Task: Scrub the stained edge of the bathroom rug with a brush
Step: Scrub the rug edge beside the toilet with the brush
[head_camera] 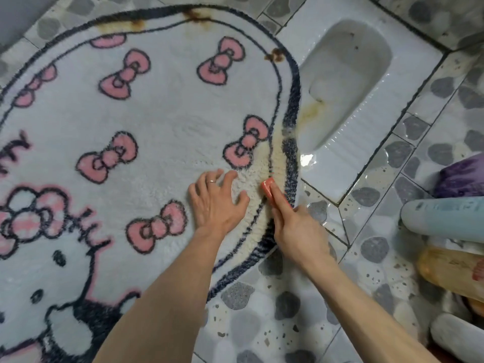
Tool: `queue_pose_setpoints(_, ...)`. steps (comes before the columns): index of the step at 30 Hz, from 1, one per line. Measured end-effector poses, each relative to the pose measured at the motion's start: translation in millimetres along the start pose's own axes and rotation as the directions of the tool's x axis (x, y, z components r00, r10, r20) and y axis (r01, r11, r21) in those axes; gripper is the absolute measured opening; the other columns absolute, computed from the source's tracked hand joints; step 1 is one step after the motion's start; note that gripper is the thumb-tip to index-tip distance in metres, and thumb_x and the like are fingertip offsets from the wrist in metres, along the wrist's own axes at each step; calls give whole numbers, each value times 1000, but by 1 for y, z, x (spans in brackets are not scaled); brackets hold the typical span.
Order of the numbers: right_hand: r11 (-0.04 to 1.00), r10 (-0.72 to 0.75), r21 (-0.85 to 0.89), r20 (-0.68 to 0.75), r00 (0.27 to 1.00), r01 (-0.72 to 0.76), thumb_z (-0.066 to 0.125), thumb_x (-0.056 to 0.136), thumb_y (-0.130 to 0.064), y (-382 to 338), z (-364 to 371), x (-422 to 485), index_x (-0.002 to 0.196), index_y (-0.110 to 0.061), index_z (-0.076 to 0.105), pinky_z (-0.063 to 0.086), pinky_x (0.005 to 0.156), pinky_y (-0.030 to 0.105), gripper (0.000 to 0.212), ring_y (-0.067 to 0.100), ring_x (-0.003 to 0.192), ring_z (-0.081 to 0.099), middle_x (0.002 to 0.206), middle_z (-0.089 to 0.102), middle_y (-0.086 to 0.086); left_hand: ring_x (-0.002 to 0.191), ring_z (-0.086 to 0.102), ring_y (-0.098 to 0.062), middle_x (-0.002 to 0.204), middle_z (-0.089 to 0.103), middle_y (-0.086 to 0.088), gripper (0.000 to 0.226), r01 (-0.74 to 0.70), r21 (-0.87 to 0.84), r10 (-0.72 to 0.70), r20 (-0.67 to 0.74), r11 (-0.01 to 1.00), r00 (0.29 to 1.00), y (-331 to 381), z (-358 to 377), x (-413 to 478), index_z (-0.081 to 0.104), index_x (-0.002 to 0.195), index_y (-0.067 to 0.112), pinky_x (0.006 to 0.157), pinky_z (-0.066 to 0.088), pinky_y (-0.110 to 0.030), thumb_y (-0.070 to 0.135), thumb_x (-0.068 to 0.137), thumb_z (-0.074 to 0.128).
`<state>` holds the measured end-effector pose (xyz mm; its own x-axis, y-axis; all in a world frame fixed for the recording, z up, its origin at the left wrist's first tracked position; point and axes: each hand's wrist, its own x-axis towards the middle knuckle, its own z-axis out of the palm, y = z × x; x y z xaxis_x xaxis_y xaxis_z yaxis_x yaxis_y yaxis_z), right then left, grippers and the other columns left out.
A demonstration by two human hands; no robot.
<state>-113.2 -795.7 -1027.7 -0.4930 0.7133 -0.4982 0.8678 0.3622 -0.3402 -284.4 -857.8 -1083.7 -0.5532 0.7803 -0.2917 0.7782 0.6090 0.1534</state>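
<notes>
My left hand lies spread, pressing the rug flat. Just right of it, the stained edge runs under the brush my right hand grips. If my left eases, I judge the rug may bunch or skid on the glossy tiles.

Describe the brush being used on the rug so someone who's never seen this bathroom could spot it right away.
Find the big white rug with pink bows and follow its dark-lined edge nearest the squat toilet down to the yellowish stain. There the right hand grips a small brush. It is the only orange-red thing on the rug, brighter than the pink bows.
</notes>
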Motion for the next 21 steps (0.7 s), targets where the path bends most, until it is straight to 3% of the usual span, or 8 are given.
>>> queue_pose_setpoints(1,999,-22,-26,-19,1000,21,13,104,-58,6,1,5,145,-65,-15,51,57,40,50,25,56,49,93,46,7,143,23,-24,158,30,-8,66,-13,14,13,-13,1000,1000,-1,-2,8,32,151,36,111,20,-48,63,91,30)
queue_pose_setpoints(3,996,-15,-84,-95,995,7,12,103,-59,16,-6,46,147,-63,-10,48,62,41,49,25,60,47,89,50,8,154,-5,-20,169,-5,0,70,-40,38,40,3,998,999,-8,4,16,2,160,37,121,-2,-53,64,97,20)
queue_pose_setpoints(5,990,38,-127,-153,988,-58,13,105,-53,20,-23,102,152,-57,-3,41,63,38,50,26,66,47,88,56,11,151,-24,-17,164,-26,5,71,-53,63,52,26,997,998,-13,16,23,-17,157,39,120,-14,-56,66,97,9)
queue_pose_setpoints(8,989,134,-40,-164,977,-142,18,107,-45,8,-29,139,155,-51,-1,37,59,34,52,25,62,48,89,62,16,151,-26,-16,163,-29,5,71,-46,65,44,27,997,999,-17,22,26,-19,156,39,120,-13,-57,66,97,9)
queue_pose_setpoints(12,991,-15,133,-45,999,21,21,106,-50,-14,-1,23,149,-62,-7,51,60,39,52,24,58,51,83,46,6,150,-26,-15,163,-30,6,72,-43,56,41,39,998,998,-15,21,26,-19,156,38,120,-11,-58,65,97,13)
queue_pose_setpoints(15,999,-33,15,-12,999,34,18,105,-54,-5,-10,28,146,-65,-11,53,67,46,52,33,67,58,93,48,10,151,-26,-15,163,-29,6,73,-46,43,44,45,998,998,-13,18,27,-18,156,38,121,-11,-58,65,96,13)
queue_pose_setpoints(17,995,28,-88,-109,994,-38,15,105,-54,2,-22,87,148,-62,-9,47,63,42,50,33,68,57,96,57,15,151,-25,-15,163,-29,7,72,-53,47,51,42,998,998,-14,18,29,-17,157,38,121,-11,-58,64,97,13)
queue_pose_setpoints(21,977,194,-72,-82,978,-200,18,106,-41,4,-42,160,155,-49,-2,34,59,35,54,27,68,47,98,67,16,151,-25,-15,163,-29,7,72,-56,41,54,40,998,998,-16,19,30,-17,157,38,120,-12,-57,65,97,13)
